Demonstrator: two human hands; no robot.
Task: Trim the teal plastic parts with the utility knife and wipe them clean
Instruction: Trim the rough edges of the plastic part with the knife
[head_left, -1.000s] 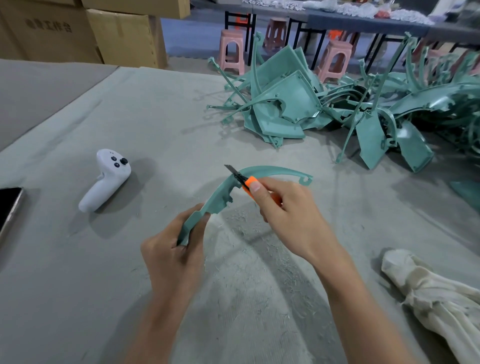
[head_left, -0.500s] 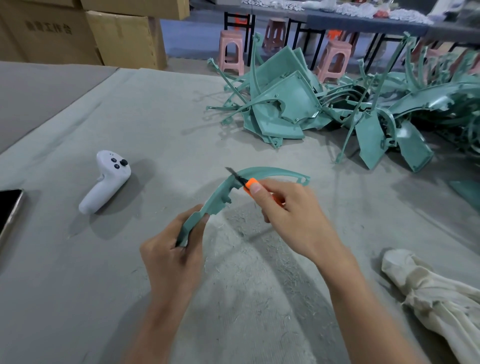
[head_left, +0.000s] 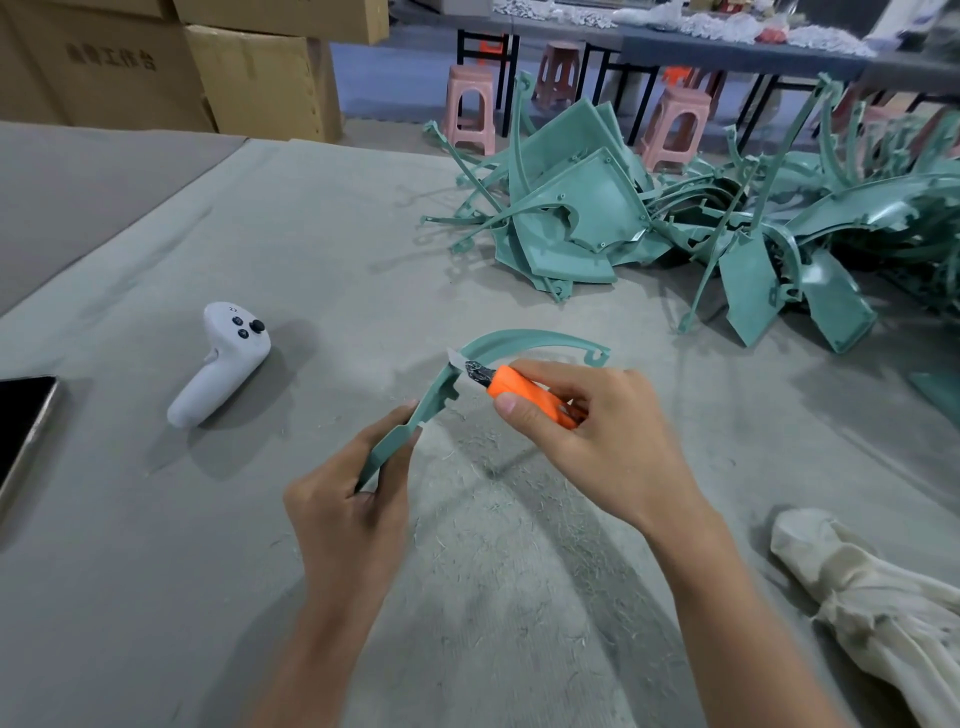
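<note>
A curved teal plastic strip (head_left: 524, 340) with a hook at its far right end arcs over the grey cloth-covered table (head_left: 260, 545). My left hand (head_left: 353, 514) grips the strip's lower end. My right hand (head_left: 597, 441) holds an orange utility knife (head_left: 524, 392), thumb on its body. The blade tip rests against the strip's inner edge near the bend. A heap of teal plastic parts (head_left: 649, 223) lies at the back right. A crumpled off-white rag (head_left: 872, 597) lies at the right.
A white game-style controller (head_left: 221, 364) lies left of the hands, and a dark phone (head_left: 21, 431) sits at the left edge. Fine plastic shavings litter the cloth below the hands. Cardboard boxes (head_left: 249, 67) stand at the back left, pink stools (head_left: 470, 106) behind the table.
My right hand has drawn back slightly along the knife, showing more of its orange body, and the blade has shifted along the strip's edge. My left hand keeps its hold.
</note>
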